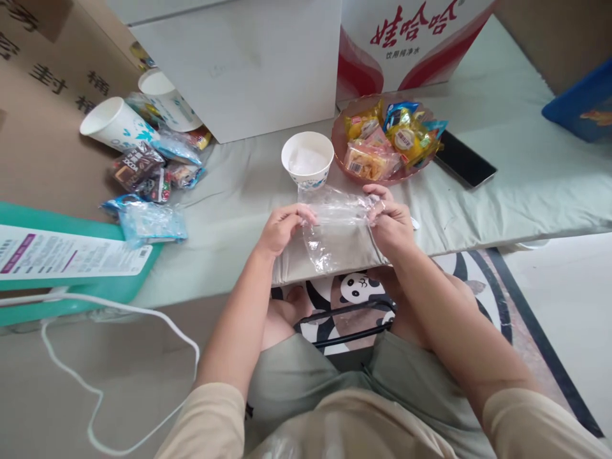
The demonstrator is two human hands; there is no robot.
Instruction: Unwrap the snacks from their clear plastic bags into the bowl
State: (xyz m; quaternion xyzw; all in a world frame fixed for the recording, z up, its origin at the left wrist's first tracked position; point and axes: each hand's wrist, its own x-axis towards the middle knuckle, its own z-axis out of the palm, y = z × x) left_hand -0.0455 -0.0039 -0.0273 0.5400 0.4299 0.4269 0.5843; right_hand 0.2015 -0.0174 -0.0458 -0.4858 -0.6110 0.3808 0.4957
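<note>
A clear plastic bag (pixel 329 239) is stretched between my two hands just above the front edge of the covered surface. My left hand (pixel 283 226) pinches its left side, and my right hand (pixel 389 220) grips the right side with the fingers curled. Right behind the bag stands a white paper bowl (pixel 307 156) with something whitish inside. Beyond my right hand sits a pinkish, scalloped plate (pixel 340 143) piled with wrapped snacks (pixel 404 137). A small white object, partly hidden, shows by my right hand; I cannot make out what it is.
A black phone (pixel 465 159) lies beside the plate. White boxes (pixel 248 70) stand at the back. Paper cups (pixel 117 121) and snack packets (pixel 138 166) cluster on the left near a green carton (pixel 71 255). A white cable (pixel 143 309) loops at lower left; a blue object (pixel 581 105) is far right.
</note>
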